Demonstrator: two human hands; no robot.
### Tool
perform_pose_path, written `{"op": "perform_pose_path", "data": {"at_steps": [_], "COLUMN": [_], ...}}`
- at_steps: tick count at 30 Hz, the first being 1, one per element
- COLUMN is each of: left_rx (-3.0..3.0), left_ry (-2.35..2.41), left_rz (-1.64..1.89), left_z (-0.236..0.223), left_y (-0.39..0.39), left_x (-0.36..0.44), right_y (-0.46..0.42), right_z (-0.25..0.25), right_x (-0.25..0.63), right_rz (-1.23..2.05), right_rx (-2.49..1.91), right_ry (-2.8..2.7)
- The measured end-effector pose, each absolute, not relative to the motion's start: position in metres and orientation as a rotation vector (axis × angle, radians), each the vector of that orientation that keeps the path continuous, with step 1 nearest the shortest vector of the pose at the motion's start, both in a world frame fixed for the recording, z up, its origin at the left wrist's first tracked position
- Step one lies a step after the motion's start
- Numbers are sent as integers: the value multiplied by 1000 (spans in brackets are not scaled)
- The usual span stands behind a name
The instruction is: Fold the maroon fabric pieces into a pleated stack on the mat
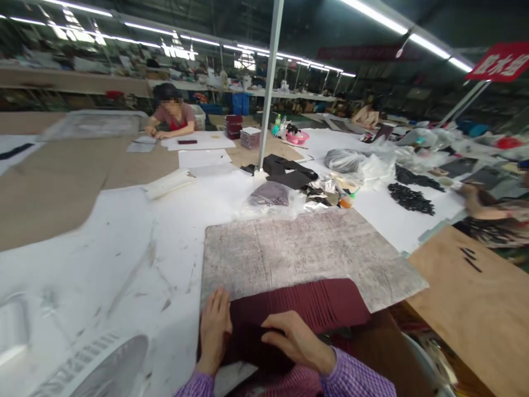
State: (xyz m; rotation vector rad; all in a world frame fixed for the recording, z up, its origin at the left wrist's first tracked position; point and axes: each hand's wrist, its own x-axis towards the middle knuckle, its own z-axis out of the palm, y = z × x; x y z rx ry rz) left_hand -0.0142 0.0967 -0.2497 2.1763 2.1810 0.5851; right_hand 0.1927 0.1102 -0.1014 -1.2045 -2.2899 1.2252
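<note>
A fanned row of thin, maroon, leather-like pieces lies along the near edge of a mottled grey rectangular board. Each looks light, soft and bendable, probably easiest pinched by an exposed edge. The left hand rests flattened, fingers extended, at the row's left end; the right hand curls narrowly over the darker near part, where shadow hides edges and whether it grips anything.
</note>
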Motion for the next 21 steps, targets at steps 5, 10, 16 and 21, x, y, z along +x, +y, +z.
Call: {"op": "perform_pose_path", "data": {"at_steps": [5, 10, 16, 21], "left_rx": [2240, 2269, 2315, 2285], "left_ry": [2027, 1848, 1683, 1684], "left_rz": [459, 445, 448, 404], "left_z": [-253, -260, -270, -275], "left_y": [170, 249, 297, 299], "left_x": [22, 68, 107, 114], "right_y": [116, 121, 132, 142], "right_z": [-94, -90, -96, -100], "right_x": [208, 235, 270, 284], "right_rz": [1266, 1282, 1300, 1335], "right_rx": [-1262, -1381, -1436, -1532], "right_ry": [-2244, -2132, -1993, -1883]}}
